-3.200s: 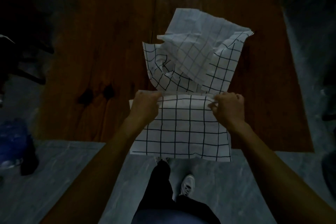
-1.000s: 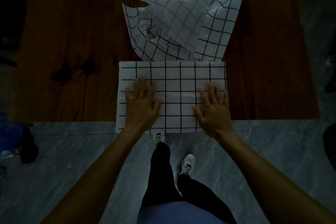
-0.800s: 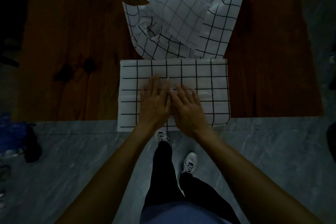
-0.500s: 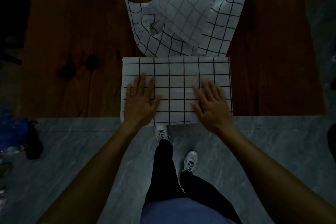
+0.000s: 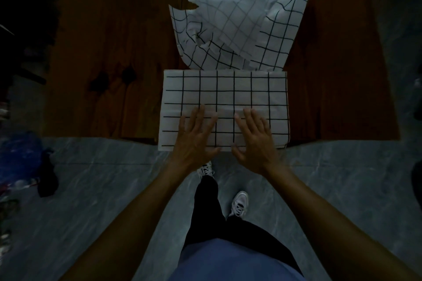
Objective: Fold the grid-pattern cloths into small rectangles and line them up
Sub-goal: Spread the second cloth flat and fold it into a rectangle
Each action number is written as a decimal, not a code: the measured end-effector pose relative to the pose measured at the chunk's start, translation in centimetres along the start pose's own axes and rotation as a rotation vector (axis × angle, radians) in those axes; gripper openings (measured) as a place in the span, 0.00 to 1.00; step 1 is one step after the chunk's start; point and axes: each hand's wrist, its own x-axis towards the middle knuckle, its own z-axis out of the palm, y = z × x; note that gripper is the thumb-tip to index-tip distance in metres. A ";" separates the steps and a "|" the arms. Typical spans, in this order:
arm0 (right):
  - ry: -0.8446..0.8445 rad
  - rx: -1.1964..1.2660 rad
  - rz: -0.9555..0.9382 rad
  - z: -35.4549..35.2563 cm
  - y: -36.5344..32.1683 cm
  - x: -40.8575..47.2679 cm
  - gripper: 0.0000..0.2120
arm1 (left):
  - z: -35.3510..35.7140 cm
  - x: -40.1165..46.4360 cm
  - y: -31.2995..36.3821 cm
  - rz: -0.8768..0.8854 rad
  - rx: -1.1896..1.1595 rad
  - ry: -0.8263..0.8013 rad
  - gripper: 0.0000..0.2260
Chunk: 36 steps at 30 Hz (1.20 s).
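Observation:
A folded white cloth with a black grid [image 5: 225,93] lies flat at the near edge of the wooden table [image 5: 109,57], its front edge hanging slightly over. My left hand [image 5: 195,137] and my right hand [image 5: 254,137] lie flat on its near half, fingers spread and straight, close together near the middle. Behind it lies a crumpled pile of grid-pattern cloth [image 5: 239,27], unfolded and rumpled.
The table's near edge runs just under my hands. Grey marbled floor [image 5: 102,189] lies below, with my legs and white shoes [image 5: 239,204]. A dark blue bundle and dark object [image 5: 34,164] lie on the floor at left.
The cloth was laid down on the table and pressed flat. My hands swept together, apart, and now have come back toward the middle, nearer the front edge.

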 end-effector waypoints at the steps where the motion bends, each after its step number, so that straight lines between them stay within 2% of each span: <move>1: -0.018 -0.018 0.001 0.3 -0.2 -0.4 0.39 | 0.4 -0.4 0.2 0.005 0.019 -0.010 0.47; 3: -0.033 -0.053 0.006 0.9 -0.6 -1.2 0.44 | 1.0 -0.9 0.5 -0.012 0.053 -0.040 0.52; 6: -0.040 -0.080 0.027 1.5 -1.4 -1.9 0.47 | 1.6 -0.9 1.0 -0.075 0.086 -0.032 0.52; 10: -0.090 -0.081 0.039 1.8 -2.3 -2.1 0.46 | 1.7 -0.8 1.3 -0.058 0.086 0.001 0.44; 14: -0.087 -0.070 0.018 1.9 -3.7 -1.7 0.46 | 0.7 -1.2 1.7 -0.040 0.023 -0.039 0.36; 18: -0.020 -0.109 0.044 2.3 -5.2 -0.1 0.42 | -0.4 -0.8 2.6 -0.058 -0.005 -0.049 0.32; 23: -0.003 -0.210 -0.003 2.0 -4.7 1.0 0.29 | -0.9 -0.7 2.0 -0.064 0.031 -0.085 0.30; 30: -0.021 -0.204 0.018 0.7 -1.3 -0.2 0.29 | -1.1 -1.3 0.1 -0.065 0.030 -0.134 0.33; 36: -0.172 -0.139 0.095 -0.8 1.8 -1.2 0.30 | -1.3 -0.8 -0.6 -0.093 -0.016 -0.162 0.34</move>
